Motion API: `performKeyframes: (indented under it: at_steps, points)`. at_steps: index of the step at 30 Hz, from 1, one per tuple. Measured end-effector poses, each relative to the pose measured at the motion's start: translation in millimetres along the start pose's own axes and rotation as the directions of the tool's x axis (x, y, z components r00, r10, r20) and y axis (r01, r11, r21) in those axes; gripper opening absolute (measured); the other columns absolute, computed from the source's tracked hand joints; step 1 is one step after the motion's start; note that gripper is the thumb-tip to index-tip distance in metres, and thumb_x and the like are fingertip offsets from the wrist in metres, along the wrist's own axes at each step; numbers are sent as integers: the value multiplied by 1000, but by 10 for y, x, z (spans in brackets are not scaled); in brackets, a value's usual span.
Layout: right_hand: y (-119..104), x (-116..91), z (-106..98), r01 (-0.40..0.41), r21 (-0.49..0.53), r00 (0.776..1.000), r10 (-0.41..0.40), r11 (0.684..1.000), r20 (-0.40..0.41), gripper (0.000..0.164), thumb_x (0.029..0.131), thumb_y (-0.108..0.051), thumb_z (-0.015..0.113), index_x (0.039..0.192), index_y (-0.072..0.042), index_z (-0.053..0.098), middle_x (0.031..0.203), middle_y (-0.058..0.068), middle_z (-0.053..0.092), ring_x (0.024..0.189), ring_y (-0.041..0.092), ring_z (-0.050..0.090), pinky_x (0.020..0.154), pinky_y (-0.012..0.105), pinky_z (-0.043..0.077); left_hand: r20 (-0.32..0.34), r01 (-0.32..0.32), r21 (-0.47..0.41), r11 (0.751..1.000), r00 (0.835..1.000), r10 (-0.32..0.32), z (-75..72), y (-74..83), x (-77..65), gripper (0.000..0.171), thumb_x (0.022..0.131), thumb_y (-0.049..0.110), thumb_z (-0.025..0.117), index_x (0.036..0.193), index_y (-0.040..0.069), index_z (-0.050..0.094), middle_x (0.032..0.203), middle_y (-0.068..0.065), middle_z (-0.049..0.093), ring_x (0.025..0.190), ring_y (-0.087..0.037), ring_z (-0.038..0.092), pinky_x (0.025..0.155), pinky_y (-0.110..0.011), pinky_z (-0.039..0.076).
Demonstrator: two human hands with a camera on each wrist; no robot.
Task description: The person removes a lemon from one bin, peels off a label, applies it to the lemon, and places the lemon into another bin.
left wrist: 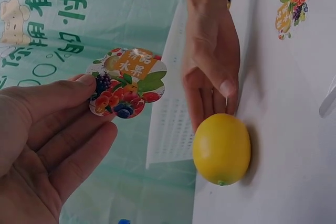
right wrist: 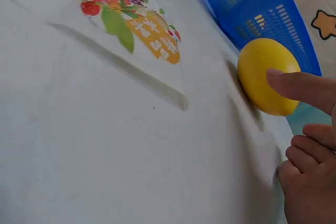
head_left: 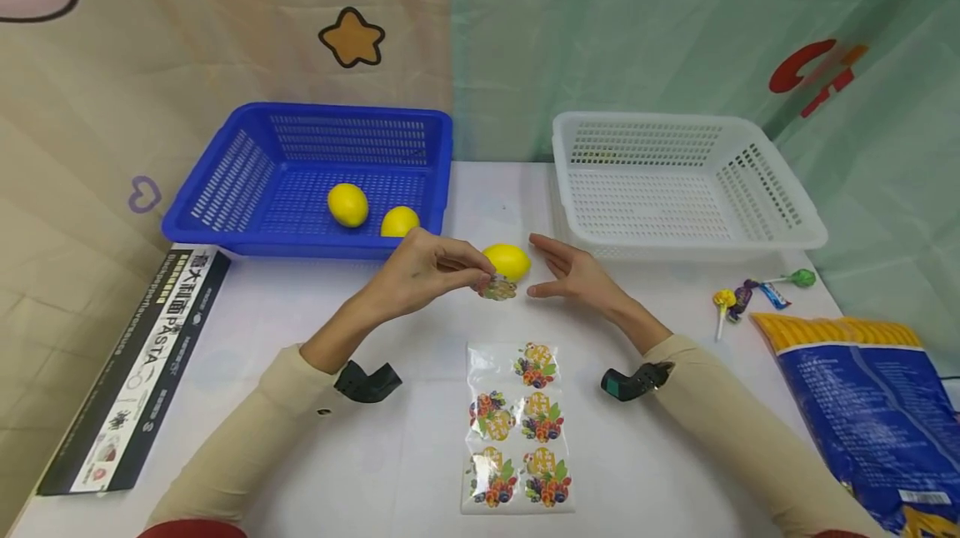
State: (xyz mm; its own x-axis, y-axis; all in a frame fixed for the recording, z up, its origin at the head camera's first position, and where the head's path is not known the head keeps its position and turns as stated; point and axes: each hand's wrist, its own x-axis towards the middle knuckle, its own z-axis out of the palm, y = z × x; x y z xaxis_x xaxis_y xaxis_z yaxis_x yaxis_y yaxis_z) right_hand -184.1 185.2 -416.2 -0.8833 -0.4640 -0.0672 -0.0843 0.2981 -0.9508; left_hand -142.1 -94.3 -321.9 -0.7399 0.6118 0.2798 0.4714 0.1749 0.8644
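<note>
My left hand pinches a fruit sticker by its edge between thumb and fingers; the printed side, with berries and an orange label, faces the left wrist camera. Just behind the sticker a lemon lies on the white table. To the right of the lemon is my right hand, fingers extended, thumb apart from them, nothing held. In the right wrist view its thumb overlaps the lemon. Nearer my body lies the sticker sheet, with several fruit stickers on it and a bare spot at its upper left.
A blue basket with two lemons stands at the back left, a white basket at the back right. On the left lies a pasta box. Several wrapped candies and a blue-and-yellow bag lie on the right.
</note>
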Motion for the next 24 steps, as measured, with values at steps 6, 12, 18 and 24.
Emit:
performKeyframes:
  at_steps: [6, 12, 18, 24]
  points:
    - [-65, 248, 144, 74, -26, 994, -72, 997, 84, 88, 78, 0, 78, 153, -3, 32, 157, 11, 32, 142, 24, 32, 117, 36, 28, 19, -15, 14, 1000, 1000, 15, 8, -20, 7, 11, 89, -3, 69, 98, -2, 75, 91, -7, 75, 77, -22, 72, 75, -28, 60]
    - [-97, 306, 261, 127, -68, 985, -118, 990, 123, 72, 76, 12, 69, 144, 2, 47, 138, 19, 53, 106, 29, 51, 92, 34, 47, 13, -18, 28, 999, 1000, 18, 22, -34, 16, 11, 89, -2, 70, 98, -2, 75, 93, -9, 75, 78, -19, 72, 75, -28, 60]
    - [-227, 165, 367, 166, -87, 980, -155, 982, 125, 68, 76, 5, 80, 138, -3, 55, 132, 11, 60, 106, 24, 57, 90, 29, 50, -11, -24, 56, 998, 1000, 25, 26, -28, 28, 10, 88, -1, 72, 96, 0, 76, 96, -9, 75, 87, -17, 72, 76, -27, 59]
    - [-399, 6, 434, 164, 12, 977, -164, 986, 135, 68, 80, 5, 77, 142, -7, 51, 135, 8, 57, 108, 24, 61, 85, 29, 55, -31, -23, 56, 998, 999, 25, 41, -34, 34, 9, 88, -1, 72, 94, 1, 77, 94, -7, 75, 86, -16, 72, 75, -26, 59]
